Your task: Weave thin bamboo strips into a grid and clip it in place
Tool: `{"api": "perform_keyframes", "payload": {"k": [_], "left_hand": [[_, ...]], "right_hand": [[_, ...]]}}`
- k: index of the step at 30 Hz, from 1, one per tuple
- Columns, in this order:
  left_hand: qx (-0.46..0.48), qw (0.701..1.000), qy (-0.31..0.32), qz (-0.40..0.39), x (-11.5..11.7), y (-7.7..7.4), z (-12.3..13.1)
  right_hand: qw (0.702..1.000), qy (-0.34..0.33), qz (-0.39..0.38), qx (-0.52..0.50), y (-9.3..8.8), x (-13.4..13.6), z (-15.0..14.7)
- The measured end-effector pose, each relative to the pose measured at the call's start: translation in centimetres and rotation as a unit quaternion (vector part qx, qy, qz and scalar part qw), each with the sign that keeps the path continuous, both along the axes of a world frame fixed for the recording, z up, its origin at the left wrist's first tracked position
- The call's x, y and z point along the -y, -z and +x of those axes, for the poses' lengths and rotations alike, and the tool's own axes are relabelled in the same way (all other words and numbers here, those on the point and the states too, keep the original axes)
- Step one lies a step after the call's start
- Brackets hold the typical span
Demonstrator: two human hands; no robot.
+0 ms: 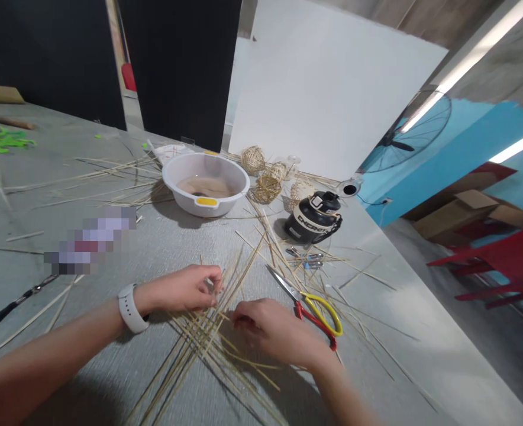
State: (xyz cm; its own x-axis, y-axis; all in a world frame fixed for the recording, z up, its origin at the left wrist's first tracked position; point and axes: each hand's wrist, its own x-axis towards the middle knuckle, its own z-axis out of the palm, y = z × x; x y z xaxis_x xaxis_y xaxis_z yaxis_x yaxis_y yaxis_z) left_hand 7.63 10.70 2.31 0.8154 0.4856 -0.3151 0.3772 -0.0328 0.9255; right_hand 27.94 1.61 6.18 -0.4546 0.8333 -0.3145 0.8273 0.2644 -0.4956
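Thin bamboo strips [193, 338] lie crossed over each other in a loose lattice on the grey table, between and below my hands. My left hand [189, 288], with a white watch on the wrist, is closed in a pinch on a strip at the upper edge of the lattice. From the right, my right hand [273, 331] reaches in with curled fingers and grips the end of another strip; its fingertips are partly hidden. Scissors [306, 307] with one yellow and one red handle lie with blades apart just beyond my right hand.
A white basin [206, 184] of water stands at the back, beside several woven balls [268, 188]. To the right are a black jug [313, 218] and small metal tools [308, 258]. Loose strips litter both sides. A lanyard [19, 300] with a blurred card lies left.
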Motion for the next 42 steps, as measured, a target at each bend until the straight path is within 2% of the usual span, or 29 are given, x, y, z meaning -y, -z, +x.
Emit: {"api": "perform_keyframes", "payload": {"k": [4, 10, 19, 25, 29, 31, 36, 39, 42], "left_hand": [[0.028, 0.998, -0.015, -0.052, -0.1, 0.4, 0.1], [0.029, 0.994, -0.034, -0.102, -0.1, 0.0, 0.2], [0.042, 0.99, -0.051, -0.124, -0.1, 0.0, 0.4], [0.036, 0.993, -0.032, -0.105, -0.1, 0.0, 0.6], [0.001, 0.997, 0.013, 0.07, -1.0, -1.1, -0.5], [-0.027, 0.993, 0.051, 0.1, -1.6, -1.4, -0.9], [-0.021, 0.991, 0.124, 0.035, -2.3, -1.0, -1.2], [0.0, 0.992, 0.128, 0.024, -2.3, -0.5, -1.1], [0.015, 0.993, 0.114, -0.028, -2.3, -0.4, -1.2]], "right_hand": [[1.0, 0.014, -0.005, -0.006, -0.1, -0.2, -0.3], [0.996, 0.021, -0.043, -0.07, 0.7, -1.1, -0.2], [0.969, 0.063, -0.144, -0.188, 2.1, -1.7, 0.3], [0.956, 0.086, -0.158, -0.23, 3.2, -2.0, -0.3], [0.95, 0.113, -0.16, -0.243, 4.1, -1.9, 0.2], [0.949, 0.12, -0.16, -0.245, 4.3, -1.8, 0.4], [0.946, 0.139, -0.16, -0.244, 4.3, -1.7, 0.1], [0.944, 0.158, -0.156, -0.246, 4.2, -1.5, -0.7], [0.939, 0.182, -0.149, -0.249, 4.3, -1.1, -1.3]]}}
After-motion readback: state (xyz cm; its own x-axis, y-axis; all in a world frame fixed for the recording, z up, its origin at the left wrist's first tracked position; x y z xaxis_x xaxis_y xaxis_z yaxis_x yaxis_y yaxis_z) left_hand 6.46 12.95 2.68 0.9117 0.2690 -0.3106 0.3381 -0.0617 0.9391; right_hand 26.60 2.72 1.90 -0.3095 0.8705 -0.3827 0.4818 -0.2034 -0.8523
